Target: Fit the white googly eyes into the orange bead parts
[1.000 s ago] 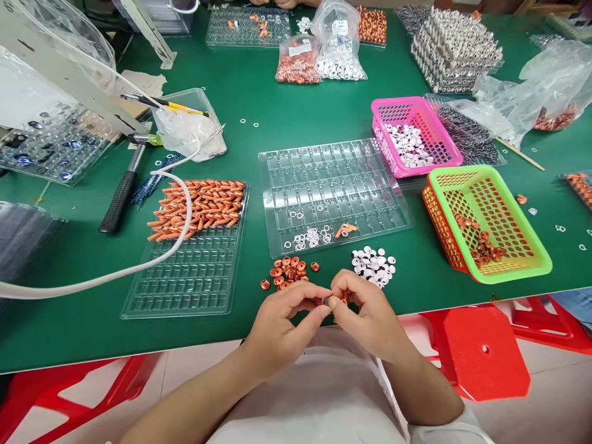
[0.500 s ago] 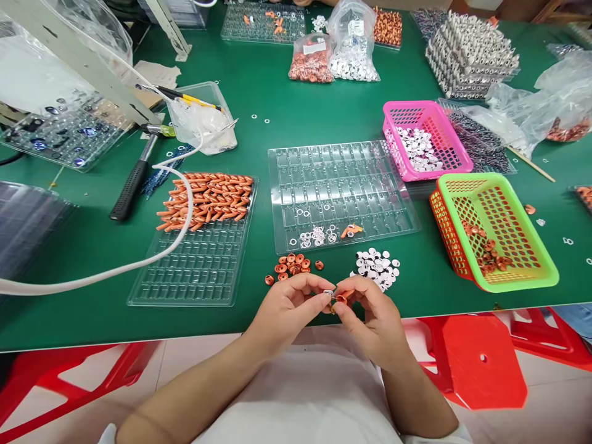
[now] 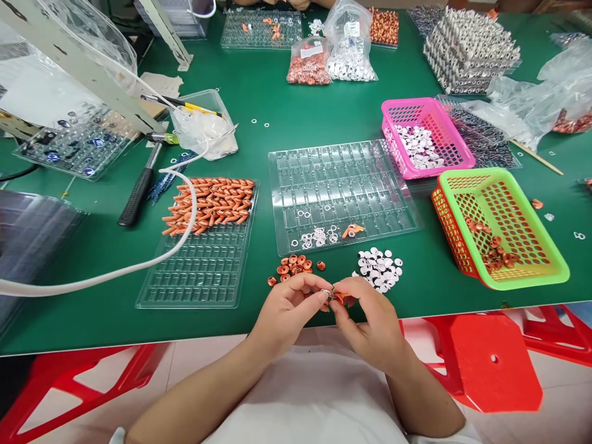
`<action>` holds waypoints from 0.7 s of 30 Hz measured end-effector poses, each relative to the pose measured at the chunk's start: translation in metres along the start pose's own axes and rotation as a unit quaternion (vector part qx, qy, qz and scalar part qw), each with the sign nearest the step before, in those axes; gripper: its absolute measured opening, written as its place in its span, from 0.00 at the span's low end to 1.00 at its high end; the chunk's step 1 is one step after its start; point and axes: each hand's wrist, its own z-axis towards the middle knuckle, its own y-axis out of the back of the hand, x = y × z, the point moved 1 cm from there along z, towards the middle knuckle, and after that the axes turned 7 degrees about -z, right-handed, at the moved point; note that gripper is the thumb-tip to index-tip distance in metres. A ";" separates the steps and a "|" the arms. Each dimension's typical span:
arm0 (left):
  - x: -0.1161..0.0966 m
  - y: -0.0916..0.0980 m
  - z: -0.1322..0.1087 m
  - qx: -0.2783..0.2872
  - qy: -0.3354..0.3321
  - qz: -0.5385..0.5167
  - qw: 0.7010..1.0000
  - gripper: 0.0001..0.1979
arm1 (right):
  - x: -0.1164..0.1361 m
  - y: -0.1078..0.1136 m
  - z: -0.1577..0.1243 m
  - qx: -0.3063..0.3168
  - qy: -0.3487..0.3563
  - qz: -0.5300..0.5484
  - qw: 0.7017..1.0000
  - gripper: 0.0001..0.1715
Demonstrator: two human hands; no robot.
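At the table's front edge my left hand (image 3: 289,311) pinches a small white ring-shaped part (image 3: 326,294) between thumb and forefinger. Right beside it, my right hand (image 3: 370,317) is closed on a small orange part (image 3: 341,298), and the two pieces meet or nearly meet; fingers cover most of both. Just beyond my left hand lies a pile of orange cup-shaped pieces (image 3: 296,265). Black-and-white discs (image 3: 380,268) are heaped beyond my right hand. Farther back, a clear compartment tray (image 3: 342,185) carries loose white rings (image 3: 319,237) and an orange piece (image 3: 353,231).
A half-filled tray of orange parts (image 3: 210,203) lies left, crossed by a white cable (image 3: 192,209). Nearby is a hammer (image 3: 137,191). Right stand a pink basket (image 3: 451,161) of discs and a green basket (image 3: 531,280). Bags (image 3: 311,61) and stacked white parts (image 3: 469,52) are at the back.
The orange part in my right hand has turned, its cup-like opening now less visible. Both hands stay together in nearly the same place. The view has shifted slightly.
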 end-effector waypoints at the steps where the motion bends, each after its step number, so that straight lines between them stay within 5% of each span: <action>1: 0.001 0.000 0.000 -0.003 -0.001 0.002 1.000 0.03 | 0.000 0.000 0.000 0.000 0.000 0.001 1.000 0.14; 14: -0.001 -0.001 -0.001 -0.039 -0.019 0.050 0.998 0.02 | -0.001 -0.006 -0.002 0.018 -0.057 0.044 0.997 0.13; 21: -0.007 -0.003 0.003 -0.049 0.000 0.060 0.997 0.04 | -0.011 -0.012 -0.006 0.007 -0.179 0.237 0.955 0.10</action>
